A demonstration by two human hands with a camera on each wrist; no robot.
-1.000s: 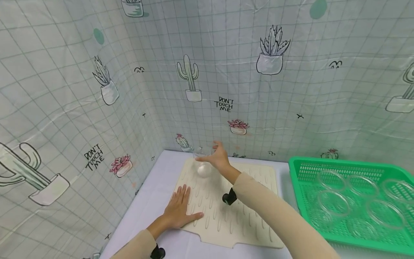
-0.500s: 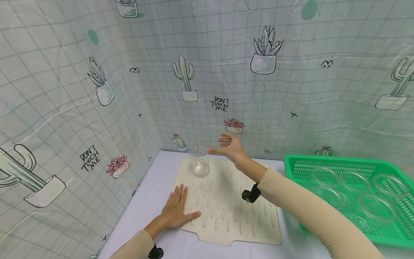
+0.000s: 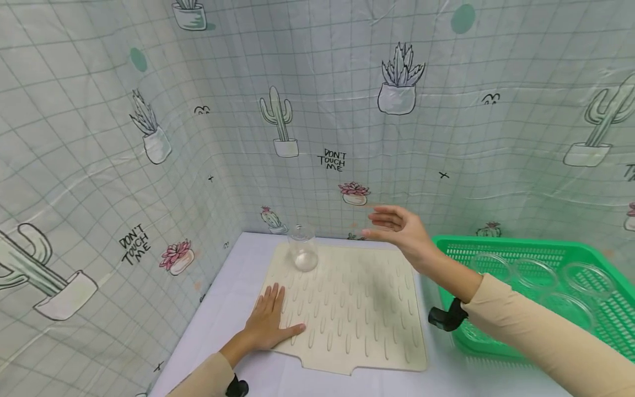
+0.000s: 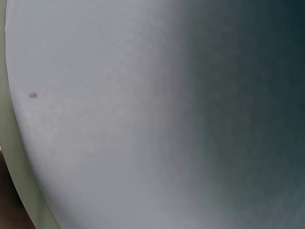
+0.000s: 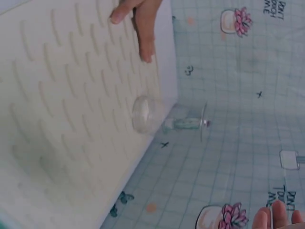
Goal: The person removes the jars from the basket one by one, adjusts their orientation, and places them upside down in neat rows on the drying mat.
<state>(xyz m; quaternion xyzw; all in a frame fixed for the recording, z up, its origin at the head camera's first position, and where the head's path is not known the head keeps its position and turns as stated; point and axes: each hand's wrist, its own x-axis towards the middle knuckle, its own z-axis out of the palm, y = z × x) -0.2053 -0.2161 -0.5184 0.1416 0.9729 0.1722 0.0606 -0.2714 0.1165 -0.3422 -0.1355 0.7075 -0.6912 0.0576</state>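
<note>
My left hand [image 3: 266, 322] lies flat with spread fingers on the left edge of a cream ribbed drying mat [image 3: 357, 309]. At the mat's back left corner stands a clear see-through cup [image 3: 303, 255], upright, with a wide rim; the right wrist view shows the same cup [image 5: 143, 116] sideways. Raised in the air over the mat's back right side, my right hand [image 3: 408, 236] has loosely bent fingers and nothing in its grasp. Its fingertips [image 5: 279, 217] appear at the bottom right of the right wrist view.
A green plastic basket [image 3: 516, 242] with several clear cups [image 3: 536, 274] stands right of the mat, partly behind my right forearm. A cactus-print curtain [image 3: 317, 110] hangs behind and to the left. White cloth [image 3: 223, 298] covers the table.
My right hand has let go of the clear cup and moved right, toward the basket. The cup stays on the mat. My left hand keeps its place, while the head view has turned slightly right.
</note>
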